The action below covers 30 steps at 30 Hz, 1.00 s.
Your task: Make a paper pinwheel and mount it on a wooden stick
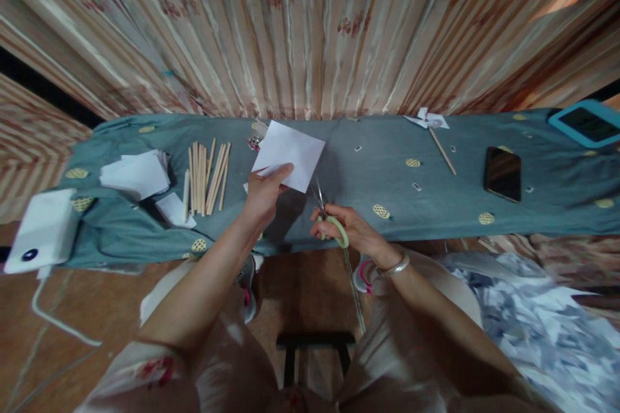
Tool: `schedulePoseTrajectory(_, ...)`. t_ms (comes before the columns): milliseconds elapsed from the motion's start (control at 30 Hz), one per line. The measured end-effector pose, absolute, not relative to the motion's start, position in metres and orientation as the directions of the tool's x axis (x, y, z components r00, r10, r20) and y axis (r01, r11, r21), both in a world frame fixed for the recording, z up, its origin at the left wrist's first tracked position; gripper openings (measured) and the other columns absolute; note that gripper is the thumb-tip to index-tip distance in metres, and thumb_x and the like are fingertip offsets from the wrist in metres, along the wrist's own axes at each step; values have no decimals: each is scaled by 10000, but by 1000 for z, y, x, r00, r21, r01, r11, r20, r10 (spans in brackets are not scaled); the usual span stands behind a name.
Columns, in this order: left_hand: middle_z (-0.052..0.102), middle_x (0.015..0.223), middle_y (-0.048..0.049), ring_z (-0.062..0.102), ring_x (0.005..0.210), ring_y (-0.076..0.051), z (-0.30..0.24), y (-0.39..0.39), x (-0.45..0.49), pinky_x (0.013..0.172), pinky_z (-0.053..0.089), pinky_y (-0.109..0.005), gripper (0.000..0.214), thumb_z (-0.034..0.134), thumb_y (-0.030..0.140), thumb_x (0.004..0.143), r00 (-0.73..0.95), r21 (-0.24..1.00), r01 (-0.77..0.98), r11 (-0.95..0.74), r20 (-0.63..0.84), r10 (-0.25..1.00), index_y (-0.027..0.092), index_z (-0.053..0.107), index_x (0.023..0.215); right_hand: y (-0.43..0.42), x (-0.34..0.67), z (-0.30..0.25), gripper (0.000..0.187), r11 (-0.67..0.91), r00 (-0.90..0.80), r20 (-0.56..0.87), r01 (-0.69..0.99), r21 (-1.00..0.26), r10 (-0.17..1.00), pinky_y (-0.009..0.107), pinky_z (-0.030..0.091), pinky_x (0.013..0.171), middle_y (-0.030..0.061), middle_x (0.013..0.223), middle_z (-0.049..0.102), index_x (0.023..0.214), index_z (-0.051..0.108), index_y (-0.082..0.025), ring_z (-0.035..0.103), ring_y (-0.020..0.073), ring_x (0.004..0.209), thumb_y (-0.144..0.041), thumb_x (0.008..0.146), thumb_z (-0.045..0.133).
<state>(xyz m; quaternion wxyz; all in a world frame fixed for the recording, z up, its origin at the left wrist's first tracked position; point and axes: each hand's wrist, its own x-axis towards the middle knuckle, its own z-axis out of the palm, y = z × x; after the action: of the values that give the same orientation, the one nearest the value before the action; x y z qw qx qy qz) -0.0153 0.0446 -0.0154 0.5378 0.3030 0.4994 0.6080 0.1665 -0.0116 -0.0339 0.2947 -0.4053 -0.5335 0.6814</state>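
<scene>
A square white sheet of paper (pixel 289 150) is pinched at its lower edge by my left hand (pixel 266 190), the thumb lying on top. My right hand (pixel 349 227) has its fingers in the green handles of a pair of scissors (pixel 334 227). The metal blades point up toward the paper's lower right corner; whether they touch it I cannot tell. Behind the paper's left edge, some small metallic items (pixel 254 141) are partly hidden. Left of my left hand lie several pale wooden sticks (pixel 208 177) and a white stick (pixel 186 195).
A stack of white paper (pixel 137 174) and a loose piece (pixel 174 210) lie left on the green cloth (pixel 320 232). A white device (pixel 43 229) with a cable sits at the far left. Rightward are a paper pinwheel on a stick (pixel 442 148), a phone (pixel 504 174) and a blue-framed tablet (pixel 588 124).
</scene>
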Motion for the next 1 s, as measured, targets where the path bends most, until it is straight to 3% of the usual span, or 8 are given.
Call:
schedulePoseTrajectory(267,706,722,-12,633,621,-166,-21,45,-11,522,472,-248,336,855,329,510,-226,942,-323,88,-167,960,160,704,757,-11,161,-39,505,-291,-519,-269,40,-956,811,209,483,612,-16,707,656,869,639,-182,604,98,652,-610,657,802)
schedulePoseTrajectory(1000,727,794,-40,644,658,-176,-27,45,-11,536,481,-258,340,850,340,537,-224,948,-306,91,-164,961,154,714,786,-11,159,-36,434,-332,-477,-285,-15,-943,831,187,455,534,-38,640,639,796,641,-176,569,78,562,-476,590,878)
